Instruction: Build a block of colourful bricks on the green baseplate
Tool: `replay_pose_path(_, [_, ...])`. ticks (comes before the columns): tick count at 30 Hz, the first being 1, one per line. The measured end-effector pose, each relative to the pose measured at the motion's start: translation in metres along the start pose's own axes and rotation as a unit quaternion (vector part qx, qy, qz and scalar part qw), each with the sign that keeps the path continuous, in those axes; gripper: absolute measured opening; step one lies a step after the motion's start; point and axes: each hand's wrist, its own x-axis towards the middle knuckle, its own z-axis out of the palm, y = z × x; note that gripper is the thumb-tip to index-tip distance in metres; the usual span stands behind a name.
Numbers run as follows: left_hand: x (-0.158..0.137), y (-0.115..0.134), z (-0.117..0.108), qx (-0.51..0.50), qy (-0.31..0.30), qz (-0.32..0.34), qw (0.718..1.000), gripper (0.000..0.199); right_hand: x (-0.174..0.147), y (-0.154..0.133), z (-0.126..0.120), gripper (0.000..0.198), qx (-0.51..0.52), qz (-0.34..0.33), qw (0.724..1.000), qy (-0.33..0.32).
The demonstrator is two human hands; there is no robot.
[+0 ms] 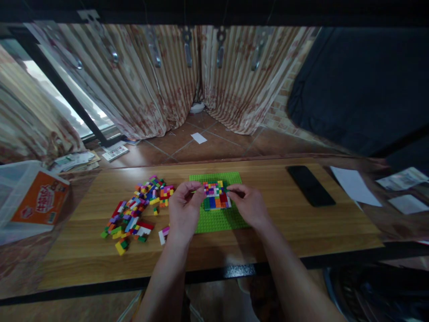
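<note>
A lime-green studded baseplate (217, 223) lies on the wooden table, bearing a small multicoloured block structure (216, 201) of toy building bricks. My left hand (186, 208) is at the structure's left side, thumb and fingers pinched close to its upper edge. On the opposite side, my right hand (250, 203) has its thumb and fingertips pinched at the upper right corner, near dark green. Whatever either fingertip grip contains is too small to make out. Left of my left hand spreads a pile of loose bricks (134, 206) in many colours.
A black phone (311, 185) rests on the table's (278, 223) right part, with white paper (355, 185) beyond it. A clear plastic bin with an orange label (42, 199) stands at the left. Striped curtains (161, 89) hang behind the tiled floor.
</note>
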Motion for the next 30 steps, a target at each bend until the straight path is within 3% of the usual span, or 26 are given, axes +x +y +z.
replay_pose_path(13, [0.0,0.0,-0.005,0.007,-0.015,0.0,1.0,0.016,0.005,-0.002,0.016,0.011,-0.015,-0.005,1.0,0.011])
replay_pose_path(30, [0.0,0.006,-0.01,0.008,-0.017,-0.005,1.0,0.01,0.002,0.004,0.011,0.023,-0.008,0.006,1.0,0.018])
